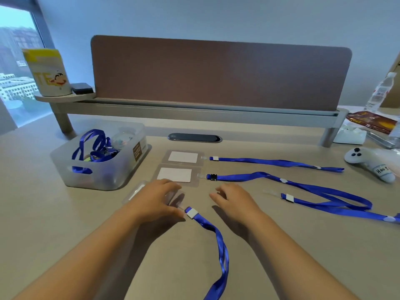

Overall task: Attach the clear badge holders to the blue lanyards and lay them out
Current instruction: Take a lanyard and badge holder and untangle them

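The lanyard [218, 241] runs from 6 o'clock up to the left hand [157, 200], which presses flat on a holder [138, 191]; the right hand [232, 197] hovers spread at 3 o'clock, holding nothing

Office workstation. Evidence: beige desk surface [259, 245] backed by a brown fabric privacy partition [216, 74] on a raised shelf rail, oval cable grommet [194, 137] set into the desktop, high-rise window [15, 68] at left overlooking city buildings. Desk clutter consistent: translucent storage bin [101, 163], water bottle [381, 92], blue lanyards [275, 163].
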A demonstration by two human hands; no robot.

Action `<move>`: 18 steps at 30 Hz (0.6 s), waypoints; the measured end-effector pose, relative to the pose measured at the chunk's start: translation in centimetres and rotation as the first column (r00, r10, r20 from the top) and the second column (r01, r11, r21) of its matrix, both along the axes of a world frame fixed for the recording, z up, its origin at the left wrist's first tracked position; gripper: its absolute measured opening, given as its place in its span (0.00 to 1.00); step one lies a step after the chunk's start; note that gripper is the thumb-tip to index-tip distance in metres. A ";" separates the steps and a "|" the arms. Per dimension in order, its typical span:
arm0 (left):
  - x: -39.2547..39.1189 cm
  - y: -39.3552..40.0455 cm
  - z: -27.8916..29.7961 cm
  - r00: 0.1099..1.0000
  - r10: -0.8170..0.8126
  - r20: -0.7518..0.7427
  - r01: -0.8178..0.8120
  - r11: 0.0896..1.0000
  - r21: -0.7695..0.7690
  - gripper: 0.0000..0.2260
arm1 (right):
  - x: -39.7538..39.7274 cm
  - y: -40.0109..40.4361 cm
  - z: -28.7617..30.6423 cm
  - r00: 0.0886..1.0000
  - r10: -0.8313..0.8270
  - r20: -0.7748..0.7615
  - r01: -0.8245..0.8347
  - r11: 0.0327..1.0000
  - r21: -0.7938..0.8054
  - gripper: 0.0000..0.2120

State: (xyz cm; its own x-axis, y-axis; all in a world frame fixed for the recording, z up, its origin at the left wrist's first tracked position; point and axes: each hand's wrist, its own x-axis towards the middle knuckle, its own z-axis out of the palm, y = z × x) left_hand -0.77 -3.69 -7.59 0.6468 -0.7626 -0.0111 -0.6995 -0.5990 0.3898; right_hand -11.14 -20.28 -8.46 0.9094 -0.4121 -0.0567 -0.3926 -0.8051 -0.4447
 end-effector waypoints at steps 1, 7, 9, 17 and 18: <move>-0.2 0.7 -0.3 1.000 0.005 -0.005 -0.005 1.000 0.014 0.31 | 0.0 1.1 0.0 1.000 0.000 0.006 0.000 1.000 0.029 0.16; -1.4 2.0 -1.0 0.999 -0.003 0.048 0.000 0.998 0.063 0.24 | 0.0 4.8 -0.4 0.995 0.093 -0.024 -0.095 0.990 -0.103 0.18; -1.7 2.0 -1.1 0.996 0.001 0.084 -0.007 0.997 0.077 0.23 | 0.2 5.2 -0.5 0.997 0.072 -0.008 -0.072 0.994 -0.087 0.17; -2.4 2.5 -1.2 0.995 0.029 0.095 -0.023 0.998 -0.059 0.23 | 0.3 5.7 0.4 0.995 -0.012 0.096 -0.012 0.969 0.245 0.08; -2.6 2.4 -1.0 0.996 0.034 0.084 -0.026 0.995 -0.091 0.22 | 0.3 5.7 0.7 0.994 -0.018 0.111 -0.016 0.953 0.303 0.10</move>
State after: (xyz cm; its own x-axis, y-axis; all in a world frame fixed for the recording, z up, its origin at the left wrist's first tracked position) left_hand -3.37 -1.33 -8.55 0.6653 -0.7381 0.1125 -0.7144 -0.5856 0.3830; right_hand -10.84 -14.54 -7.76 0.9166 -0.3922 -0.0772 -0.3272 -0.6255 -0.7083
